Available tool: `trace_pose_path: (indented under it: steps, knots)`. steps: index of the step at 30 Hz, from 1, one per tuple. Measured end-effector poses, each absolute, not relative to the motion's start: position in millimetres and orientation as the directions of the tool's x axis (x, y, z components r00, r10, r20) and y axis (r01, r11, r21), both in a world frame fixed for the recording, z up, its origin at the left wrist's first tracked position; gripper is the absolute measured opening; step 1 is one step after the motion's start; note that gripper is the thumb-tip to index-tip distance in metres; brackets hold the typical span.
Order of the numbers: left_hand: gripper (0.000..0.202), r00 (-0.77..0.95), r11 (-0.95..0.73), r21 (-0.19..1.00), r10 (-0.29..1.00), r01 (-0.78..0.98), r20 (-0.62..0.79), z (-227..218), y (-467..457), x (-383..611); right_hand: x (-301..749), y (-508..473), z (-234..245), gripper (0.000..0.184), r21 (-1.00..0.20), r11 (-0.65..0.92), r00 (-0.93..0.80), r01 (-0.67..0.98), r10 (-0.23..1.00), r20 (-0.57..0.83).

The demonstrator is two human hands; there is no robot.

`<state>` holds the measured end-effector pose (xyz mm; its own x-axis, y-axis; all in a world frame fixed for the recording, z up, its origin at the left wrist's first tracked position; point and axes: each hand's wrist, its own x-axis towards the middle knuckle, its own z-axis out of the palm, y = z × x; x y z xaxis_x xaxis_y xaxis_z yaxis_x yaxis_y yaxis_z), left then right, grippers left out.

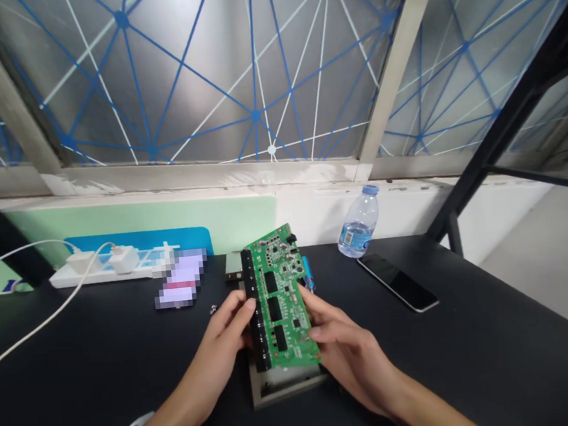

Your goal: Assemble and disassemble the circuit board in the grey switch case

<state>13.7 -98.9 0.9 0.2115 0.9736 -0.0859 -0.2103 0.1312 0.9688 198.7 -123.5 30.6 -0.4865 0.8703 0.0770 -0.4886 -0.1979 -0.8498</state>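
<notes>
Between my two hands a green circuit board (285,300) is held tilted, its black port strip (257,323) along the left edge. My left hand (229,322) grips that strip, thumb on top. On the opposite edge my right hand (341,341) pinches the board, thumb in front and fingers behind. Below the board lies a grey metal case (281,395), mostly hidden by it. Part of a blue object (309,274) shows behind the board's right edge; its kind cannot be made out. A few small metal pieces, perhaps screws (213,309), lie left of the board.
A white power strip (113,266) with plugged-in chargers and cables stands at the back left, beside a blurred-out purple rectangle (182,279). At the back right are a water bottle (359,222) and a black phone (398,282). Black frame bars (497,132) slant up at the right.
</notes>
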Motion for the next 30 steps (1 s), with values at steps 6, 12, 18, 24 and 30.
trace_pose_path:
  steps: [6,12,18,24,30]
  knots:
    - [0.027,0.186,0.084,0.970,0.982,-0.230,-0.041,4,-104,14,203,-112,18,0.040,-0.957,-0.087,-0.348,-0.277,0.937,0.015]
    - [0.029,0.102,-0.079,0.992,0.991,-0.101,0.090,7,-105,14,204,-110,3,0.030,-0.962,0.210,-0.126,0.175,0.974,0.189]
    - [0.020,0.173,-0.211,0.975,0.965,0.073,0.196,1,-111,16,197,-121,7,0.013,-0.816,0.383,-0.209,0.433,0.923,0.323]
    - [0.031,0.391,-0.328,0.937,0.883,0.117,0.261,1,-120,14,195,-123,10,0.014,-0.892,0.333,-0.258,0.307,0.931,0.259]
    - [0.051,0.425,-0.448,0.882,0.833,0.148,0.353,0,-121,10,196,-123,11,0.021,-0.966,0.222,-0.312,0.133,0.934,0.172]
